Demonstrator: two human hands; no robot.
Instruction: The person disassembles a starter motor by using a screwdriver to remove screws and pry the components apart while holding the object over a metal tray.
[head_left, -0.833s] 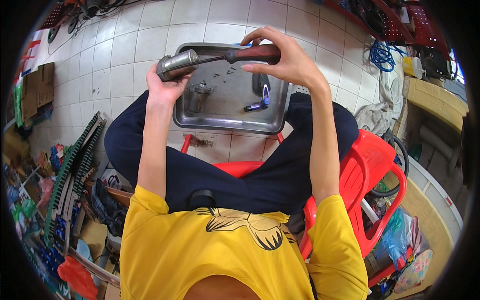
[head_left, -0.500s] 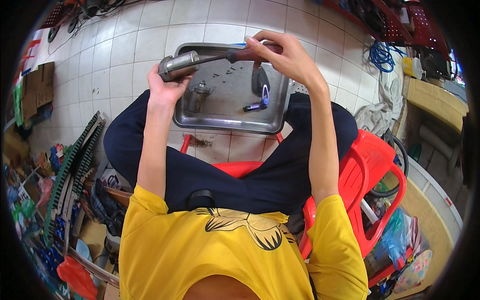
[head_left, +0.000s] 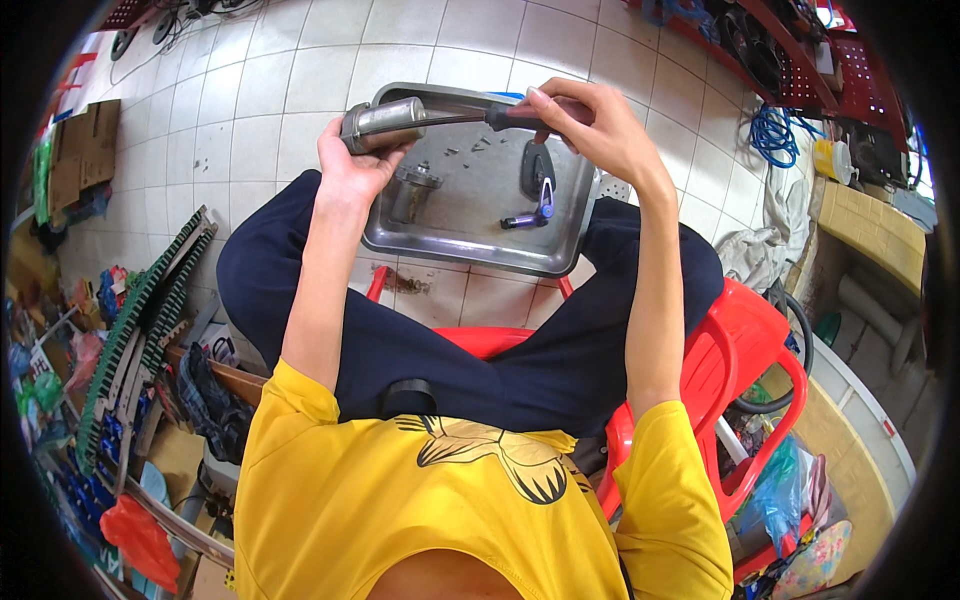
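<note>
My left hand point(head_left: 352, 170) is wrapped round a silver metal cylinder point(head_left: 400, 116) with a darker collar, held sideways above the tray's far left corner. In my right hand point(head_left: 598, 122) is the dark reddish handle of a screwdriver point(head_left: 458, 120). Its long shaft points left and lies along the cylinder's side; where the tip sits I cannot tell. Below, in the grey metal tray point(head_left: 470, 256), stands a second metal part point(head_left: 414, 188), round with a flanged top. Several small metal pieces point(head_left: 466, 152) lie near a dark oval part point(head_left: 536, 166) and a purple-blue tool point(head_left: 530, 214).
The tray is between my knees, on a tiled floor point(head_left: 380, 50). A red plastic chair point(head_left: 745, 320) is at my right. Clutter with green-edged strips point(head_left: 150, 320) fills the left side. Blue coiled cable point(head_left: 772, 138) and a yellowish box point(head_left: 870, 215) are at far right.
The screwdriver has swung to a more level angle against the cylinder, its handle end lower. Both hands keep their grips. The whole view has shifted slightly.
</note>
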